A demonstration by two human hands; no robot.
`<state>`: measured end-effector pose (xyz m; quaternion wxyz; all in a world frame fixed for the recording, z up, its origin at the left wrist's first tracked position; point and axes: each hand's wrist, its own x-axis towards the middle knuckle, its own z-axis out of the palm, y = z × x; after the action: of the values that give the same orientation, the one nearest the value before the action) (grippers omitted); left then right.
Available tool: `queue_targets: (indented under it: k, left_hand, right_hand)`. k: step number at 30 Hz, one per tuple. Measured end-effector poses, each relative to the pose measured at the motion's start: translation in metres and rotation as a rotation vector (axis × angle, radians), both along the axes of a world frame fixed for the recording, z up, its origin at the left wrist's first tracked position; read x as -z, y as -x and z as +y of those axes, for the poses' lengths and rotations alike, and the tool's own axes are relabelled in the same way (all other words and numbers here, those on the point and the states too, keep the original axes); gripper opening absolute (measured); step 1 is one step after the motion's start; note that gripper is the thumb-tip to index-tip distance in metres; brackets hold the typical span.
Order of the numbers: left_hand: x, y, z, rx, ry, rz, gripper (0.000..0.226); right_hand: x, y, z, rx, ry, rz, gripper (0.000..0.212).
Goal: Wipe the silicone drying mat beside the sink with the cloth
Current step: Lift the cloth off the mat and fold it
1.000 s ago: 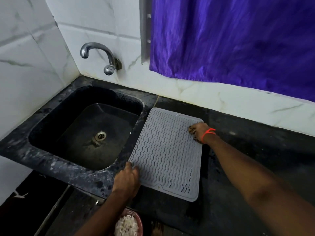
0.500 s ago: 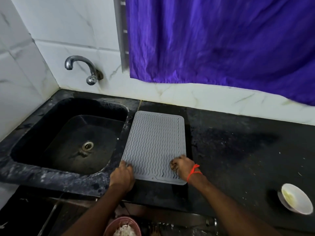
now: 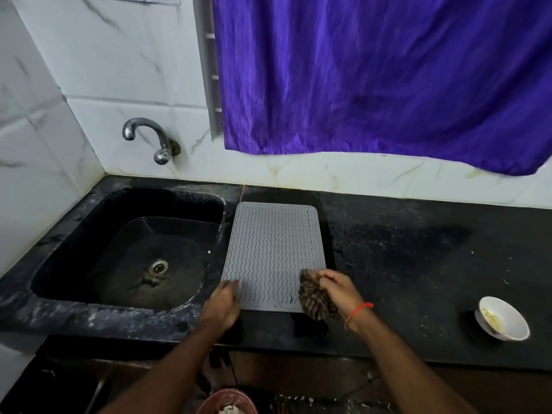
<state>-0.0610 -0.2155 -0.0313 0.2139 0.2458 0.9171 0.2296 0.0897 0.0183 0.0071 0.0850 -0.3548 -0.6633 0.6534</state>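
A dark stone desk (image 3: 418, 264) under a purple curtain (image 3: 373, 79), with the grey mat laid just beside the sink.

The silicone drying mat (image 3: 271, 252) lies flat on the desk, its long left edge along the rim of the sink (image 3: 74, 234), presumably so drips run off that way. The left hand (image 3: 222, 303) presses down on the mat's near-left corner, fingers flattened and holding nothing, which looks meant to pin the thin sheet against sliding. The right hand (image 3: 334, 288) is closed around a bunched, dark striped cloth (image 3: 315, 297) resting on the near-right corner. A white bowl (image 3: 503, 319) sits well apart to the right, clear of the wiping.
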Motion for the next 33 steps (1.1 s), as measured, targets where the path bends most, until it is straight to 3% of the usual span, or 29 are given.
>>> queue_targets:
  k: [2, 4, 8, 10, 15, 21, 25, 27, 29, 31, 33]
  left_hand:
    - [-0.003, -0.012, 0.003, -0.045, -0.175, -0.004, 0.042]
    - [-0.01, -0.031, 0.012, -0.113, -0.365, -0.177, 0.041]
    - [-0.029, -0.07, 0.039, -0.195, -0.57, -0.785, 0.044]
    - [-0.026, -0.084, 0.053, -0.252, -0.637, -0.894, 0.04]
    - [-0.012, -0.101, 0.079, -0.34, -0.703, -0.862, 0.024]
    - [-0.008, -0.109, 0.105, -0.181, -0.576, -0.738, 0.025]
    - [-0.012, -0.116, 0.133, -0.07, -0.481, -0.703, 0.024]
    - [-0.015, -0.119, 0.147, -0.069, -0.411, -0.521, 0.016]
    - [-0.022, -0.12, 0.161, -0.116, -0.39, -0.355, 0.026]
    - [-0.033, -0.122, 0.174, -0.062, -0.382, -0.383, 0.032]
    - [-0.043, -0.127, 0.188, 0.059, -0.332, -0.522, 0.04]
  right_hand:
    - [-0.009, -0.002, -0.009, 0.116, 0.351, 0.15, 0.036]
    - [-0.019, -0.006, -0.021, 0.13, 0.538, 0.249, 0.041]
    - [-0.031, -0.013, -0.041, 0.106, 0.633, 0.304, 0.04]
    - [-0.031, -0.017, -0.048, 0.136, 0.63, 0.309, 0.04]
    - [-0.018, -0.036, -0.04, 0.275, 0.658, 0.33, 0.037]
    - [0.002, -0.065, -0.018, 0.304, 0.59, 0.324, 0.044]
    - [0.008, -0.078, 0.0, 0.326, 0.492, 0.292, 0.035]
    - [0.012, -0.084, 0.014, 0.437, 0.46, 0.289, 0.033]
    - [0.018, -0.087, 0.029, 0.581, 0.426, 0.283, 0.029]
    - [0.022, -0.089, 0.043, 0.681, 0.396, 0.285, 0.027]
    - [0.023, -0.09, 0.055, 0.698, 0.426, 0.312, 0.025]
